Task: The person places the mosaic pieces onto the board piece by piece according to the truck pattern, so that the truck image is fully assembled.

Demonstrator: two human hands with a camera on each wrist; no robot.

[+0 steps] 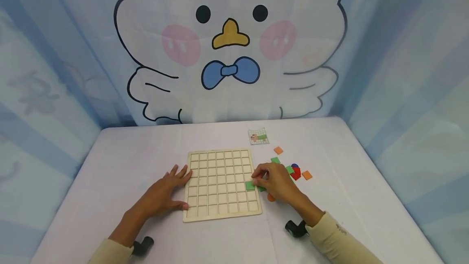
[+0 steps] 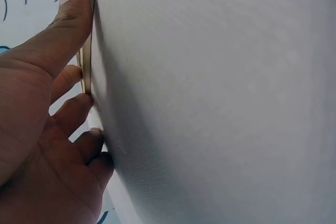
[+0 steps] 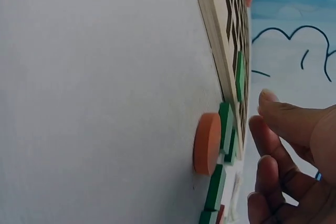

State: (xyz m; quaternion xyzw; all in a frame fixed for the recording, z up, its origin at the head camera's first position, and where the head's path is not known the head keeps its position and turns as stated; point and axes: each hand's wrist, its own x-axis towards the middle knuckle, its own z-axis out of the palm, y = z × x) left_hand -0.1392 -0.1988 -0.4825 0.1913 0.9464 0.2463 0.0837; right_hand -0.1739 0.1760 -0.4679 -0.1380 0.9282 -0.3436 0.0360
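Note:
A wooden grid board [image 1: 221, 184] lies flat on the table. My left hand [image 1: 165, 188] is at its left edge, fingers spread over the rim and thumb near the lower corner. One green square tile [image 1: 250, 186] lies in a cell of the rightmost column. Just above that tile and the board's right rim is my right hand [image 1: 275, 181], its thumb and forefinger close together. In the right wrist view the fingers are bent loosely, with nothing showing between the tips. Beneath that hand are more green tiles [image 3: 214, 187] and an orange round piece [image 3: 207, 144].
Right of the board lie a red piece [image 1: 296, 174], a partly covered blue piece [image 1: 294, 165] and orange squares [image 1: 307, 175]. A small picture card [image 1: 258, 136] with a gridded drawing lies behind the board. A curtain with a cartoon animal [image 1: 231, 72] hangs beyond the table.

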